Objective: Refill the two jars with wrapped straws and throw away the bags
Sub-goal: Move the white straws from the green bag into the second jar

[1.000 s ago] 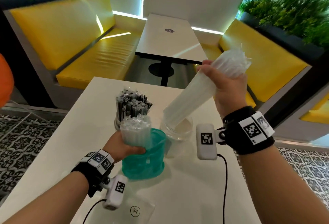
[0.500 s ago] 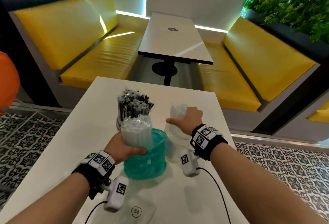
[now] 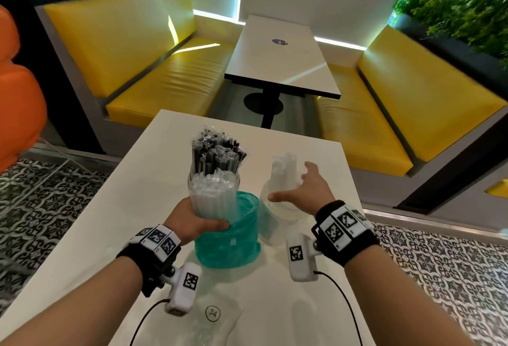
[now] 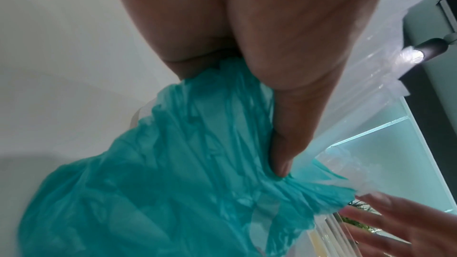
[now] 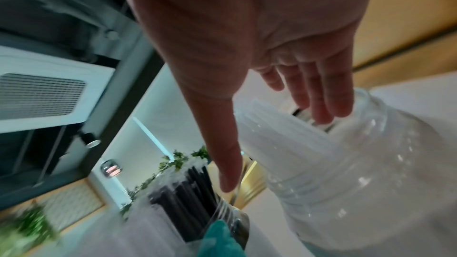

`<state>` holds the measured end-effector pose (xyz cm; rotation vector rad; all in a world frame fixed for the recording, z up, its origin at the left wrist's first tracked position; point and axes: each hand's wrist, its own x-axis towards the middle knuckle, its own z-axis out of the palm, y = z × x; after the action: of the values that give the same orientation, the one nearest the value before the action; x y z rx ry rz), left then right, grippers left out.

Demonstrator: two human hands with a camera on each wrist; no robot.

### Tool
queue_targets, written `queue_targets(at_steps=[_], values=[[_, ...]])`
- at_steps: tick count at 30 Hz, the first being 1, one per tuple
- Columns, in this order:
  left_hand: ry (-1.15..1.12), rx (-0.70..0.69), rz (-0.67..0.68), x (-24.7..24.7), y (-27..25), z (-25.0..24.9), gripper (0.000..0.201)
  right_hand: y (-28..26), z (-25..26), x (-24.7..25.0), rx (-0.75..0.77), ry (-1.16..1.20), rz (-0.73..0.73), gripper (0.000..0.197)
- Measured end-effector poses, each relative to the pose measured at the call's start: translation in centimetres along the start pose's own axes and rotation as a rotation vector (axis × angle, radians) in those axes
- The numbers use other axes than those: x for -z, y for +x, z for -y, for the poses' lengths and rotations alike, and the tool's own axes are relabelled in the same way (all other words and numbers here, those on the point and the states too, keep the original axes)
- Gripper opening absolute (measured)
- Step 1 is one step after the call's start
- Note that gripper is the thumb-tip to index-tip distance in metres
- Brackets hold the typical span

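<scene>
My left hand point(image 3: 202, 222) grips a bundle of clear wrapped straws point(image 3: 213, 197) standing in a teal plastic bag point(image 3: 231, 246). In the left wrist view its thumb point(image 4: 284, 144) presses the teal bag point(image 4: 148, 183) against the bundle point(image 4: 371, 85). Behind it stands a jar of black wrapped straws point(image 3: 217, 153). To the right, a clear jar point(image 3: 277, 208) holds a leaning bunch of clear wrapped straws point(image 3: 283, 169). My right hand point(image 3: 299, 189) hovers beside them, fingers spread and straight, holding nothing. The right wrist view shows the palm point(image 5: 296, 85) just above this jar point(image 5: 371, 163).
All of it stands on a white table point(image 3: 137, 208). An empty clear bag point(image 3: 220, 321) lies at its near edge, over a "34" mark. Wrist cables trail across the tabletop. Beyond are a second table point(image 3: 277, 65) and yellow benches point(image 3: 165, 76).
My right hand brought the clear straw bunch down from high on the right into the right jar and let go; it now stands open beside it. The left hand has kept its grip.
</scene>
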<state>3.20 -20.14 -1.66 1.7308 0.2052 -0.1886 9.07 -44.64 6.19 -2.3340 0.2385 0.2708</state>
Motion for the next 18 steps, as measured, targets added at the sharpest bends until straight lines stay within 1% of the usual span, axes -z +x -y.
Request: queue_targets(at_steps=[2,3,4,5,6,7,8,9,10,11,12,13,16,18], values=[[0.012,-0.013,0.013,0.1,-0.2,0.2,0.057,-2.0,0.3,0.1,0.139,-0.011,-0.15,0.115],[0.019,-0.019,0.018,0.0,-0.4,0.2,0.057,-3.2,0.8,-0.1,0.218,0.046,-0.223,0.103],[0.018,-0.024,0.028,-0.1,-0.6,0.3,0.058,-4.3,1.3,-0.5,0.301,0.162,-0.271,0.086],[0.009,-0.024,0.044,-0.2,-0.7,0.4,0.058,-5.3,1.8,-0.9,0.388,0.284,-0.268,0.069],[0.004,-0.032,0.073,-0.2,-0.9,0.5,0.061,-6.1,2.1,-1.5,0.463,0.33,-0.205,0.058],[0.006,-0.049,0.111,-0.3,-1.0,0.5,0.066,-6.7,2.4,-2.2,0.514,0.283,-0.096,0.056],[0.022,-0.075,0.153,-0.5,-1.2,0.4,0.069,-6.9,2.3,-3.1,0.535,0.195,0.037,0.064],[0.047,-0.101,0.183,-0.6,-1.5,0.2,0.069,-6.7,2.0,-4.0,0.523,0.128,0.166,0.081],[0.07,-0.128,0.196,-0.9,-1.6,0.1,0.069,-6.3,1.4,-5.0,0.477,0.112,0.264,0.098],[0.082,-0.146,0.198,-1.1,-1.8,0.0,0.07,-5.9,0.9,-5.9,0.415,0.152,0.322,0.11],[0.087,-0.162,0.194,-1.3,-1.8,0.0,0.07,-5.5,0.2,-6.8,0.364,0.212,0.339,0.113],[0.09,-0.163,0.184,-1.5,-1.7,0.1,0.069,-5.2,-0.4,-7.6,0.327,0.27,0.329,0.109],[0.086,-0.137,0.142,-1.6,-1.8,0.4,0.063,-4.6,-2.1,-8.8,0.295,0.344,0.28,0.073],[0.062,-0.12,0.13,-1.3,-1.8,0.7,0.056,-4.3,-2.7,-8.6,0.293,0.45,0.215,0.061]])
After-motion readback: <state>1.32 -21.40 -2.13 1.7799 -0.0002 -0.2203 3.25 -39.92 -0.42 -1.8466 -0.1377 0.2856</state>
